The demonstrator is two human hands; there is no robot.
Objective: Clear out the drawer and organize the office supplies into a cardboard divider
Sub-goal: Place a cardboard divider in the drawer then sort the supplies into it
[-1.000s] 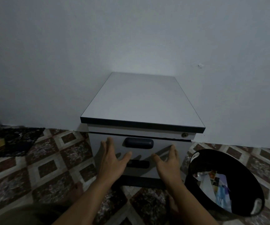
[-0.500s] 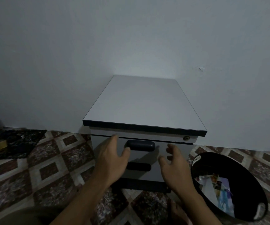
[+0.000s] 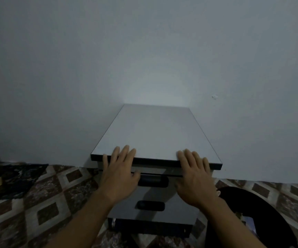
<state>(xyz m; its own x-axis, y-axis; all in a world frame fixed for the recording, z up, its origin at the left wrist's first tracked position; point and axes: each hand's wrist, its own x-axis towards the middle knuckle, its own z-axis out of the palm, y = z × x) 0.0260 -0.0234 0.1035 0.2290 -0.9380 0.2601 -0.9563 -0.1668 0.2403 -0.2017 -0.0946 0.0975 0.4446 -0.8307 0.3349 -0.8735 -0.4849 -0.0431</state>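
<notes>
**Grey drawer cabinet [image 3: 153, 133] on the floor, both drawers shut**
The cabinet stood upright on the patterned floor [image 3: 46, 203], its back to the wall [image 3: 144, 51], with a pale flat top edged in black. The top drawer [image 3: 144, 191] and lower drawer [image 3: 126, 210] sat pushed in, their grey fronts level. The dark oblong upper handle [image 3: 153, 181] lay directly above the lower handle [image 3: 150, 205].

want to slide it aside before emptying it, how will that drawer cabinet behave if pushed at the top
The cabinet looks rigid, boxy panels. Probably heavy, given its stacked drawers. Pushed high, where the left hand and right hand rest, it might tip rather than slide.
</notes>
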